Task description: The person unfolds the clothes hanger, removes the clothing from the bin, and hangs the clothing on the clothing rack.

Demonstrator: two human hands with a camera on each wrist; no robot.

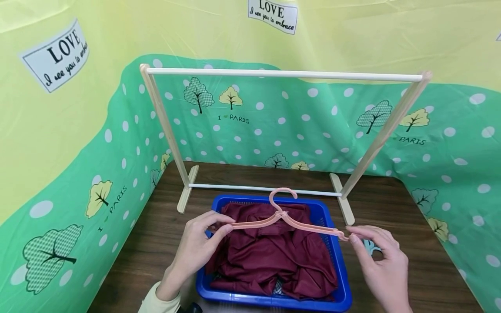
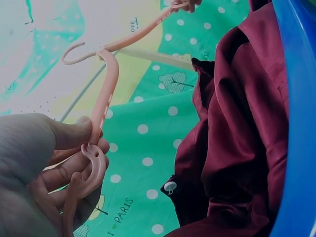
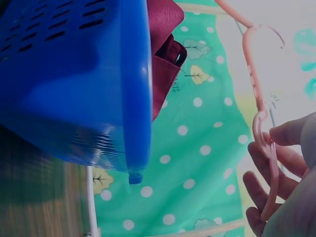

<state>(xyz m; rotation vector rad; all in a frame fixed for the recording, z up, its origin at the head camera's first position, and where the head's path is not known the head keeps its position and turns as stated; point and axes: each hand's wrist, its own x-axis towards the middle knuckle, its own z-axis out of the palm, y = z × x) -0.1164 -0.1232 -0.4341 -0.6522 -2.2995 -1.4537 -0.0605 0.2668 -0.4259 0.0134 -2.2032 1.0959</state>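
Note:
A pink plastic clothes hanger point(image 1: 281, 214) is held level over the basket, its hook upward. My left hand point(image 1: 197, 243) pinches one end between thumb and fingers. At the other end, my right hand point(image 1: 381, 261) has the same kind of pinch. The wrist views show a curled, notched tip on the hanger point(image 2: 96, 165) by the left fingers, and a similar tip by the right fingers point(image 3: 289, 158). Beneath lies a crumpled maroon satin-like garment point(image 1: 270, 256), heaped in a blue plastic basket point(image 1: 274, 303). A pale button point(image 2: 170, 187) shows on the cloth in the left wrist view.
Behind the basket stands a wooden rack with a white top bar point(image 1: 282, 74) and flat feet point(image 1: 342, 200). A light-blue object point(image 1: 371, 247) lies on the dark wooden table point(image 1: 156, 234), partly behind my right hand. Printed green and yellow cloth point(image 1: 129, 143) surrounds the table.

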